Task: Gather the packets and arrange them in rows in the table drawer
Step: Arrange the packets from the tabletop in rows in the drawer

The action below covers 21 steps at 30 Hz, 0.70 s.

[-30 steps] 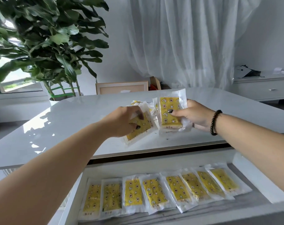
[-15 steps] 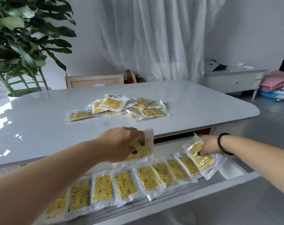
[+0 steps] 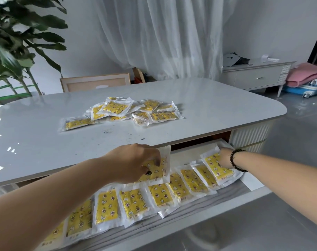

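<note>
The open table drawer [image 3: 257, 185] holds a row of several yellow packets in clear wrap [image 3: 132, 203], overlapping from left to right. My left hand [image 3: 134, 162] grips one packet [image 3: 158, 172] above the row's middle, just under the table edge. My right hand [image 3: 226, 159], with a black bead bracelet at the wrist, presses another packet [image 3: 217, 168] down at the row's right end. A loose pile of several packets [image 3: 128, 110] lies on the white table top [image 3: 217, 107], with one packet [image 3: 76, 123] apart at its left.
A large green plant [image 3: 18, 44] stands at the back left. A wooden chair back [image 3: 95, 84] is behind the table. At the right are a white sideboard [image 3: 257, 77], pink cloth [image 3: 308, 75] and a blue suitcase [image 3: 315, 87] on the grey floor.
Both hands came down from the pile on the table to the drawer, each with a packet. The right-hand packet now lies flatter at the row's right end.
</note>
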### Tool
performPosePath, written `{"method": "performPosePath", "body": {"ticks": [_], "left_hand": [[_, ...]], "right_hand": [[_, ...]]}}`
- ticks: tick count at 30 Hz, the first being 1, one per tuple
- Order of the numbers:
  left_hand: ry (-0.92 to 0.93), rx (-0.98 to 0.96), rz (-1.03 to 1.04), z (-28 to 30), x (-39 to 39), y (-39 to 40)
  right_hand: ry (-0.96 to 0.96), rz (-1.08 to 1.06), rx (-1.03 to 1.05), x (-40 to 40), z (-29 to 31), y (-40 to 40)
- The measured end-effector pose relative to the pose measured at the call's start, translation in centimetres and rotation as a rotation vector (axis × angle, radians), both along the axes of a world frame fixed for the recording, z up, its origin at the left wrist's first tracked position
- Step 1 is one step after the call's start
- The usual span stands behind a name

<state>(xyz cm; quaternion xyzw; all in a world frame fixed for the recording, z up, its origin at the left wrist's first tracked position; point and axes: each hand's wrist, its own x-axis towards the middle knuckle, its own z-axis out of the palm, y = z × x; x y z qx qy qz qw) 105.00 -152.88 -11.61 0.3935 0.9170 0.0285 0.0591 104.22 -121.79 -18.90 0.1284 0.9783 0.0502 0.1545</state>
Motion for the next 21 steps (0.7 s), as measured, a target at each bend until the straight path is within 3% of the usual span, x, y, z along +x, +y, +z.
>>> {"method": "performPosePath", "body": {"ticks": [4,7,12,16,21], "left_hand": [[-0.008,-0.009,-0.004,-0.1,-0.1,0.0],[-0.004,-0.009,-0.004,0.0,0.0,-0.2],[-0.018,-0.027,0.029,0.0,-0.1,-1.0],[-0.055,-0.062,0.095,0.3,0.1,-2.1],[-0.120,0.002,0.223,2.5,1.6,-3.9]], "right_hand": [[0.017,-0.064,0.002,-0.3,-1.1,-0.3],[0.133,0.077,0.131,0.1,-0.9,-0.9],[-0.124,0.165,0.154,0.3,-0.9,-1.7],[-0.123,0.173,0.172,0.6,-0.3,-1.8],[-0.081,0.182,-0.009,1.1,1.7,-5.9]]}}
